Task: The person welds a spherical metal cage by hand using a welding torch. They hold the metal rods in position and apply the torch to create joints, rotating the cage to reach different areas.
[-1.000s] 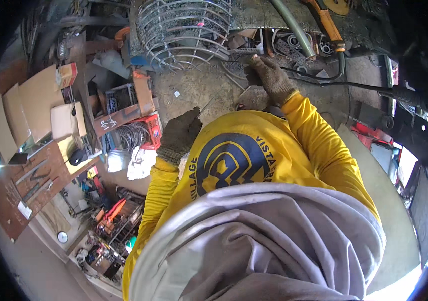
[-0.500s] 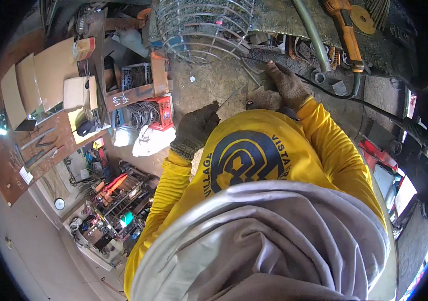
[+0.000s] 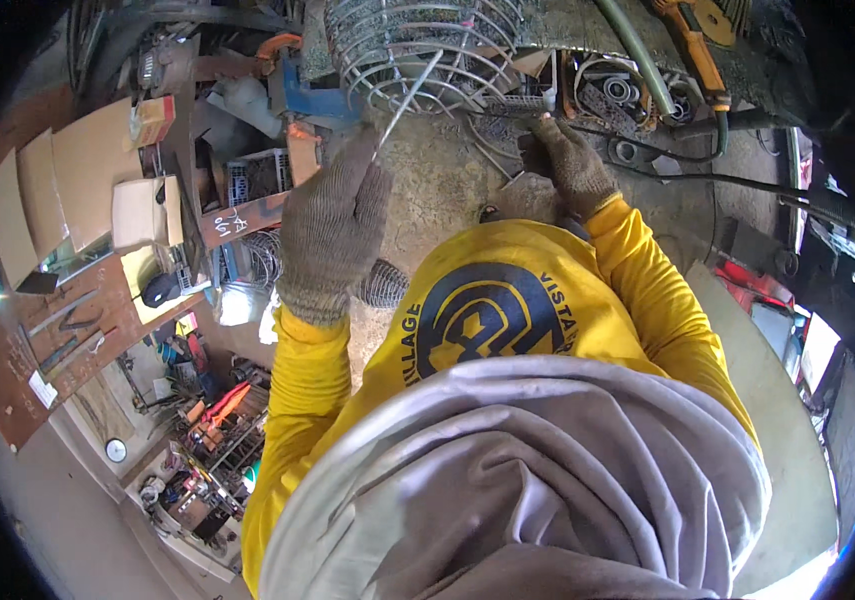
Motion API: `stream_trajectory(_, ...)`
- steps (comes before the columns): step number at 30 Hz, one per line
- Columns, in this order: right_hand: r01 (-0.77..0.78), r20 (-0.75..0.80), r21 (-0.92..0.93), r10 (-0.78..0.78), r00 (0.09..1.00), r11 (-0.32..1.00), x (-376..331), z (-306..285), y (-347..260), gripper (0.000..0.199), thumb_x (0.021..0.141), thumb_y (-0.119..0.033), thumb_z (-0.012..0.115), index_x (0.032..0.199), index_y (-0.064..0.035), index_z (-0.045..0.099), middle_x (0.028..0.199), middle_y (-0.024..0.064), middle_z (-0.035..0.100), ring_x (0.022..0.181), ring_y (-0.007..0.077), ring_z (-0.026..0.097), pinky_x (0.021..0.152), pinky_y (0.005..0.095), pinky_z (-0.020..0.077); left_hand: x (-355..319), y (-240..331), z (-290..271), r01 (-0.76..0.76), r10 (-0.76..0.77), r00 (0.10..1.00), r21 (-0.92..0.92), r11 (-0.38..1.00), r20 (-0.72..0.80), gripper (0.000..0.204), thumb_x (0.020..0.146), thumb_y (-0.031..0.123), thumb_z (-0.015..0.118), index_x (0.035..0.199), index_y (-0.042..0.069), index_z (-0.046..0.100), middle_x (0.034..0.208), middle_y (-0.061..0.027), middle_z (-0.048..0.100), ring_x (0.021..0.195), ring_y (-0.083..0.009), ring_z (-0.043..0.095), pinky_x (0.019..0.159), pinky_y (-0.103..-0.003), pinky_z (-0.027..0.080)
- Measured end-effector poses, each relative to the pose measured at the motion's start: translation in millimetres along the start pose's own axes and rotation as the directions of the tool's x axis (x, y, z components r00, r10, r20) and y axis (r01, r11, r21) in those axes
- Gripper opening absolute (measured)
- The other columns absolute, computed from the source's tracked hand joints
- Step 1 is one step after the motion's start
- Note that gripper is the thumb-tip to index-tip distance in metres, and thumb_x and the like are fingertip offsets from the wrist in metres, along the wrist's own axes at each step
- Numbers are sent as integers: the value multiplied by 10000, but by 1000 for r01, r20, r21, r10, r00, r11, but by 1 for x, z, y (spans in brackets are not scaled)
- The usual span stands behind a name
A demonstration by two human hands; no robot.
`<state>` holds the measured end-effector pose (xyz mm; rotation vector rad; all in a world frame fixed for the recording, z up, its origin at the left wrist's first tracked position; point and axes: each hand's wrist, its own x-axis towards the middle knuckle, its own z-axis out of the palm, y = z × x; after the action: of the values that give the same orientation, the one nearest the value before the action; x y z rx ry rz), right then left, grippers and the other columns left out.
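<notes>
My left hand [image 3: 332,215], in a grey-brown knit glove, is raised and closed on a thin metal rod [image 3: 409,103]. The rod points up and away, its far end in front of a round wire cage [image 3: 427,40] of curved metal bars on the workbench. Whether the rod touches the cage, I cannot tell. My right hand [image 3: 572,165], in a similar glove, stays low in front of the bench. Its fingers are curled beside a dark cable [image 3: 657,175], and what they hold is hidden.
An orange angle grinder [image 3: 695,55] and a metal pipe [image 3: 637,55] lie on the bench at the far right. Bearings and scrap [image 3: 619,90] sit below the bench edge. Cardboard boxes [image 3: 82,185] stand on a brown sheet at left. A wooden-framed shelf [image 3: 247,218] holds crates.
My left hand has risen and moved left and forward, bringing the rod up toward the wire cage. My right hand has stayed nearly in place. The view has shifted slightly.
</notes>
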<state>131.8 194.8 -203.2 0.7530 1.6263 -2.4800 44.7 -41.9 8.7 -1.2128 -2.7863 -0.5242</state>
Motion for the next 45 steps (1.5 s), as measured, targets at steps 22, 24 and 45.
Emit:
stream_trajectory(22,470,-58,-312,-510,858,826,17,15,-31,509,972,-406,656,1285,-8,603,1121,140,694,1028,209,664,889,319,527,36,-5,32,-62,66,997,109,992,-33,295,913,154,661,1200,89,652,974,-157,737,849,-320,729,753,-411,575)
stream_trajectory(24,517,-70,-275,-553,830,811,29,21,-26,537,948,-434,678,1281,-17,609,1115,142,708,1029,228,677,905,333,526,33,-7,35,-52,56,998,91,995,-42,304,912,145,663,1211,88,655,982,-159,737,863,-320,729,762,-401,575)
stream_trajectory(45,365,-96,-102,-374,922,925,29,23,-14,508,991,-426,637,1221,27,627,1060,106,707,947,166,667,835,289,538,36,-21,21,-8,8,1000,-1,1000,17,309,947,171,646,1246,103,681,1028,-174,733,900,-314,734,789,-379,566)
